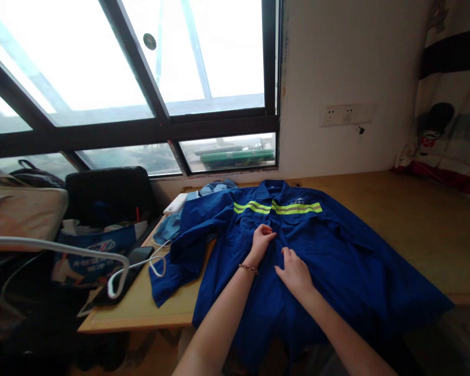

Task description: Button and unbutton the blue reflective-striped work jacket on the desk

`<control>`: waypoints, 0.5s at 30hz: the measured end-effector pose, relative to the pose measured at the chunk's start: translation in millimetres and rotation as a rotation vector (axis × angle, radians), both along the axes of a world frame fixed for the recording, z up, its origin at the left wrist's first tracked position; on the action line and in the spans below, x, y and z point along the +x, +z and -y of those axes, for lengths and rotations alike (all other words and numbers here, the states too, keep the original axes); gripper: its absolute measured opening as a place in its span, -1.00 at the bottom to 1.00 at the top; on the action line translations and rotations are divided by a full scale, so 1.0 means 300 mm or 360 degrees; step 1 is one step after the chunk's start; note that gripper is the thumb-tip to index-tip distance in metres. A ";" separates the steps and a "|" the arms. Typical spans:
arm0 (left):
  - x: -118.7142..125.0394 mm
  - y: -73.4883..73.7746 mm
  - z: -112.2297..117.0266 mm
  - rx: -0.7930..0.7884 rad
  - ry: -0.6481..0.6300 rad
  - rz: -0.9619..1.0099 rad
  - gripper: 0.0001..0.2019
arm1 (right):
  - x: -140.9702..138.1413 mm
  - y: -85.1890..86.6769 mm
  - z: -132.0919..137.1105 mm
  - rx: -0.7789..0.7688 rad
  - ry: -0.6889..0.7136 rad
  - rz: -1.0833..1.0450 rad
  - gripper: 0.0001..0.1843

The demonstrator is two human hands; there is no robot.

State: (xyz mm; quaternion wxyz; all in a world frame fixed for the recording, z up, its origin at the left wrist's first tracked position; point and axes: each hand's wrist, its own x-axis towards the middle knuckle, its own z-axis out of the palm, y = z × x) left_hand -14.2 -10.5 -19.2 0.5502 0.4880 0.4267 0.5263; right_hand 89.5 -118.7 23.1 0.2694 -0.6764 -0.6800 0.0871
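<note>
A blue work jacket (329, 261) with yellow-green reflective stripes across the chest lies spread on the wooden table, collar toward the wall. Its lower part hangs over the front edge. My left hand (261, 241), with a beaded bracelet at the wrist, pinches the jacket's front edge just below the stripe. Slightly lower and to the right, my right hand (294, 269) rests over the other front panel, its thumb apart from its bent fingers. Nothing shows in its grasp. One sleeve of the jacket folds out to the left; the other lies toward the right.
Light blue cloth (168, 228) and a white box (175, 203) sit at the table's back left. A dark tablet-like slab (135, 269) and a white curved tube (119, 277) are at the left. The wooden table (395, 219) extends right toward a curtain (450, 120).
</note>
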 end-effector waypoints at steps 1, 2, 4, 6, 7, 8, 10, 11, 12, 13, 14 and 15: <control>0.004 -0.009 -0.012 0.0071 0.0013 -0.0056 -0.75 | -0.012 -0.005 0.036 -0.0032 -0.0056 0.0110 -0.73; 0.007 -0.017 -0.024 0.0136 0.0027 -0.0118 -0.76 | -0.022 -0.010 0.068 -0.0052 -0.0122 0.0199 -0.75; 0.016 -0.025 -0.048 0.0251 0.0049 -0.0253 -0.79 | -0.033 -0.019 0.112 -0.0066 -0.0242 0.0293 -0.81; 0.026 -0.027 -0.069 0.0334 0.0062 -0.0363 -0.82 | -0.029 -0.023 0.130 -0.0067 -0.0296 0.0287 -0.83; 0.030 -0.026 -0.078 0.0363 0.0063 -0.0400 -0.83 | -0.023 -0.024 0.131 -0.0069 -0.0301 0.0257 -0.84; 0.034 -0.024 -0.085 0.0385 0.0063 -0.0427 -0.84 | -0.015 -0.026 0.128 -0.0068 -0.0295 0.0214 -0.84; 0.039 -0.020 -0.100 0.0421 0.0055 -0.0461 -0.85 | 0.003 -0.032 0.115 -0.0053 -0.0270 0.0106 -0.84; 0.039 -0.018 -0.107 0.0437 0.0045 -0.0474 -0.85 | 0.014 -0.038 0.105 -0.0040 -0.0250 0.0050 -0.83; 0.038 -0.017 -0.115 0.0451 0.0037 -0.0488 -0.86 | 0.027 -0.045 0.092 -0.0029 -0.0228 -0.0005 -0.81; 0.036 -0.017 -0.124 0.0465 0.0034 -0.0503 -0.86 | 0.043 -0.054 0.075 -0.0024 -0.0201 -0.0060 -0.79; 0.033 -0.016 -0.135 0.0476 0.0036 -0.0521 -0.86 | 0.063 -0.064 0.053 -0.0022 -0.0174 -0.0118 -0.76; 0.029 -0.015 -0.146 0.0487 0.0042 -0.0542 -0.87 | 0.088 -0.075 0.027 -0.0020 -0.0147 -0.0183 -0.73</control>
